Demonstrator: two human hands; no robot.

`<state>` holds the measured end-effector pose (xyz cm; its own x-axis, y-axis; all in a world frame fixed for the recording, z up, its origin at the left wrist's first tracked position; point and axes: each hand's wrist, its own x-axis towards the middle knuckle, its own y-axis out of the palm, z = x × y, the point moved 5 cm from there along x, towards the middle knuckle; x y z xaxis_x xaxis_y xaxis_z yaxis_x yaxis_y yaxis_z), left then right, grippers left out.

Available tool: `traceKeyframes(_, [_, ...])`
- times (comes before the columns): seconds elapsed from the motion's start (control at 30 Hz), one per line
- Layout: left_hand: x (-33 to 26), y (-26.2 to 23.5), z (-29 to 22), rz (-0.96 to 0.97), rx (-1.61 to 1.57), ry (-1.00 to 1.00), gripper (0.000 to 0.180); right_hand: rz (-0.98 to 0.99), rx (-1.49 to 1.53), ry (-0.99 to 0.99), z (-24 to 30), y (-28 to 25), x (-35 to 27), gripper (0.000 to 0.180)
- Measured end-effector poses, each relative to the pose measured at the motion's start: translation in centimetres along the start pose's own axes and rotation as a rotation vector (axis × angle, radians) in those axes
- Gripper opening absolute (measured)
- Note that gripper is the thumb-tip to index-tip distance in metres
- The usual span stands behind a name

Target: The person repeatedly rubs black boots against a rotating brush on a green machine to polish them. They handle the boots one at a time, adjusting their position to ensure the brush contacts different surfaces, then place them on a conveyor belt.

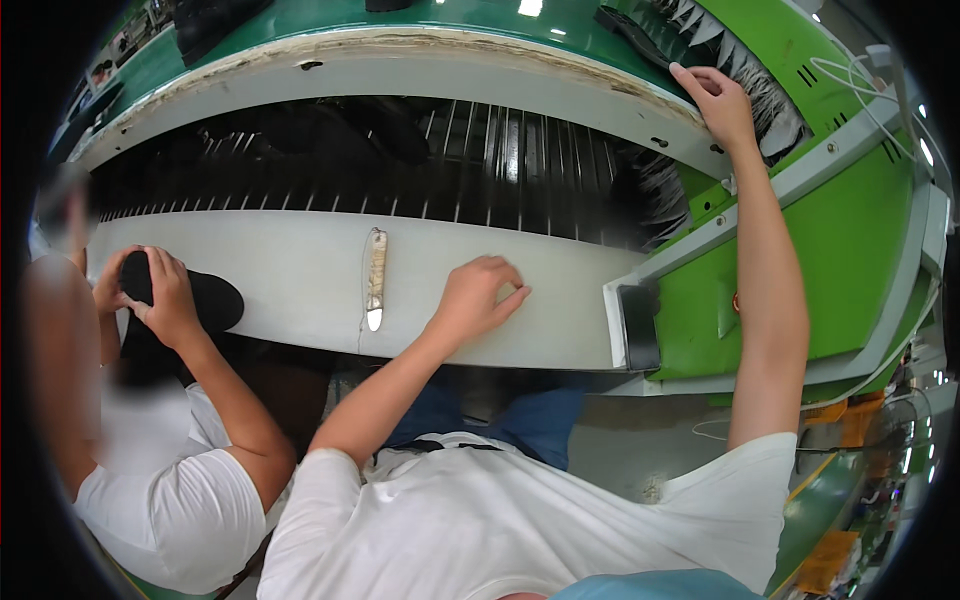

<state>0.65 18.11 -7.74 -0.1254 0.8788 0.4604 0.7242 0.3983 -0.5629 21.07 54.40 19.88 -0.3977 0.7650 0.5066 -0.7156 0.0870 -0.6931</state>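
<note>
At the far right, my right hand reaches up to the green belt and pinches the near end of a black shoe sole between thumb and fingers. The sole lies slantwise on the belt, beside a fringe of pale strips. My left hand hovers over or rests on the white work ledge; which of the two I cannot tell. Its fingers are loosely curled, the thumb stands apart, and nothing shows in it. Left of that hand lies a hand tool with a wrapped handle, a short bright blade and a thin string.
At the left, a co-worker's hands hold a black shoe over the ledge. Beyond the ledge is a dark rack of metal rods with dark shoes in it. A green machine housing bounds the right side. Another dark shoe sits on the belt.
</note>
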Motion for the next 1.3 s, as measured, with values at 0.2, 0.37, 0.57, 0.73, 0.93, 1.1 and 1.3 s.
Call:
traceKeyframes(0.2, [12.8, 9.6, 2.8, 0.083, -0.092, -0.068, 0.029, -0.004, -0.108, -0.050, 1.8, -0.1, -0.8, 0.074])
traceKeyframes(0.37, [21.3, 17.8, 5.8, 0.257, 0.050, -0.297, 0.061, -0.009, -0.105, -0.084, 2.3, -0.2, -1.0, 0.073])
traceKeyframes(0.57, [26.0, 25.1, 7.3, 0.312, -0.055, -0.459, 0.072, 0.020, -0.066, -0.078, 2.1, 0.0, -0.7, 0.069])
traceKeyframes(0.73, [28.6, 28.9, 8.9, 0.211, -0.084, -0.514, 0.061, 0.039, -0.047, -0.071, 2.2, 0.1, -0.8, 0.064])
traceKeyframes(0.93, [34.6, 18.0, 13.6, -0.523, 0.135, 0.179, 0.048, 0.074, -0.033, -0.100, 2.4, 0.2, -1.0, 0.060])
traceKeyframes(1.1, [32.7, 6.9, 21.2, -0.502, 0.375, 0.120, 0.047, 0.105, -0.021, -0.108, 2.5, 0.4, -1.0, 0.045])
traceKeyframes(1.3, [23.5, -2.0, 22.8, -0.556, 0.491, -0.219, 0.032, 0.071, -0.103, -0.125, 1.9, 0.0, -0.9, 0.049])
